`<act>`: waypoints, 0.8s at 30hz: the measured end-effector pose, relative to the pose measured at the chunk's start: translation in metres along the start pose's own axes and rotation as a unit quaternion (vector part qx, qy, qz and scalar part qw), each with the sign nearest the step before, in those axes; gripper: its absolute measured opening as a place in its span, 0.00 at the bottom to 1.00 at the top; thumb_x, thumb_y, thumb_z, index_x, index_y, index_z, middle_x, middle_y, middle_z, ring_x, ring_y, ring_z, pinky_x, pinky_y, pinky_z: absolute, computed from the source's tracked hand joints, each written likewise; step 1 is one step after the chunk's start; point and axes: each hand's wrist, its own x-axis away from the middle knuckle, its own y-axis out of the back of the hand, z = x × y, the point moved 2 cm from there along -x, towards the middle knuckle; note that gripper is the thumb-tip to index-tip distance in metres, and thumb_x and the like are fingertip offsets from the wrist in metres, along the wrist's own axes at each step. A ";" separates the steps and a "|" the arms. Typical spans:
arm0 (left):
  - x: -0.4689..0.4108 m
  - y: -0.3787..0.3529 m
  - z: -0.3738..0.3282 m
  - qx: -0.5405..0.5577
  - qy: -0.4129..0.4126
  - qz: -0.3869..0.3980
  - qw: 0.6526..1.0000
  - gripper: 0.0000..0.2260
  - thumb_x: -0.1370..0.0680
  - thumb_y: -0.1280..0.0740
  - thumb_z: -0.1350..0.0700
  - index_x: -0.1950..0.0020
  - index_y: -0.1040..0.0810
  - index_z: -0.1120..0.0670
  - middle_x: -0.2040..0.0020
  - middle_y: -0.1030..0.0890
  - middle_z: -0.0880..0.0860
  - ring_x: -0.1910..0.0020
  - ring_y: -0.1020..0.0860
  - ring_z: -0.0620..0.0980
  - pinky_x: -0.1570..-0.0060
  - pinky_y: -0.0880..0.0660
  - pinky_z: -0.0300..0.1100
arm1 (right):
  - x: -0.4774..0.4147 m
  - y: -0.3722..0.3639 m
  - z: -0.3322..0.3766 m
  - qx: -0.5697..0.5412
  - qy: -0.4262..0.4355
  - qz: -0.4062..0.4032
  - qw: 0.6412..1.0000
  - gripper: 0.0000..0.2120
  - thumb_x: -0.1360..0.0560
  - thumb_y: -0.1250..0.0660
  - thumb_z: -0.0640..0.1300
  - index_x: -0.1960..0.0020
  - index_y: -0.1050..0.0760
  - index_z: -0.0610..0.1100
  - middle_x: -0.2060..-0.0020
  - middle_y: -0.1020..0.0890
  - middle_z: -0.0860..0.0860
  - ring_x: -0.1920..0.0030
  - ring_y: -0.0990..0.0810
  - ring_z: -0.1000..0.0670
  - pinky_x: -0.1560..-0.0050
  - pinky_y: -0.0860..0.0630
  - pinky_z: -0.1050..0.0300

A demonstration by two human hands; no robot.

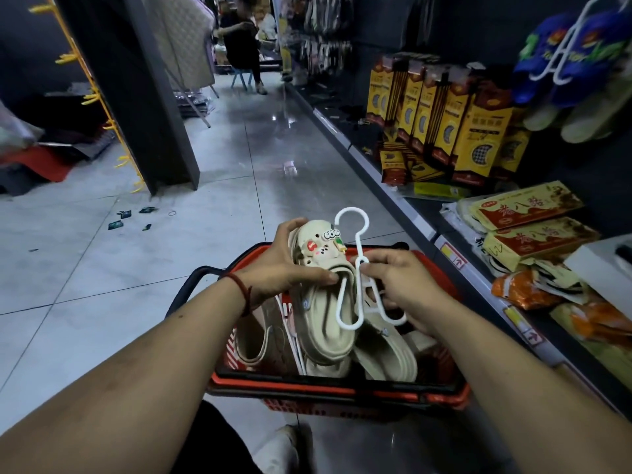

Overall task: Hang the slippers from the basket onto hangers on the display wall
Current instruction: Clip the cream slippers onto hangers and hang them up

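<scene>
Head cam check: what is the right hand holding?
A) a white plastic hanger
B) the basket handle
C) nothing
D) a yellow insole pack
A: the right hand pinches the white plastic hanger at its middle, right beside the beige slipper that the left hand grips above the red basket.

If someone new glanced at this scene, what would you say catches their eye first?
At the centre, the left hand grips a cream slipper studded with colourful charms, while the right hand holds a white hanger against it, above a red basket of more slippers. On the right, yellow packages line the shelf, with blue slippers hanging above.
</scene>
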 end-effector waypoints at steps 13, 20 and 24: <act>0.000 0.001 0.000 -0.050 -0.027 0.101 0.993 0.51 0.38 0.20 0.69 0.27 0.43 0.40 0.36 0.23 0.53 0.39 0.20 0.49 0.43 0.21 0.46 | -0.020 0.006 -0.001 -0.005 0.050 -0.116 0.992 0.08 0.21 0.31 0.41 0.58 0.17 0.46 0.62 0.15 0.48 0.61 0.20 0.47 0.58 0.24 0.51; -0.003 0.009 0.000 -0.073 -0.025 -0.029 0.997 0.34 0.43 0.19 0.36 0.43 0.27 0.45 0.43 0.20 0.50 0.46 0.18 0.50 0.46 0.20 0.52 | -0.012 -0.008 -0.005 0.095 0.146 -0.054 0.983 0.06 0.21 0.30 0.41 0.53 0.16 0.50 0.62 0.17 0.58 0.62 0.21 0.62 0.58 0.27 0.69; -0.014 -0.011 -0.005 -0.300 -0.109 -0.031 0.947 0.21 0.33 0.32 0.27 0.48 0.19 0.37 0.42 0.24 0.47 0.40 0.24 0.47 0.38 0.27 0.47 | -0.011 -0.020 -0.008 0.073 0.166 -0.057 0.982 0.10 0.24 0.29 0.37 0.55 0.16 0.51 0.58 0.15 0.56 0.57 0.18 0.60 0.54 0.22 0.66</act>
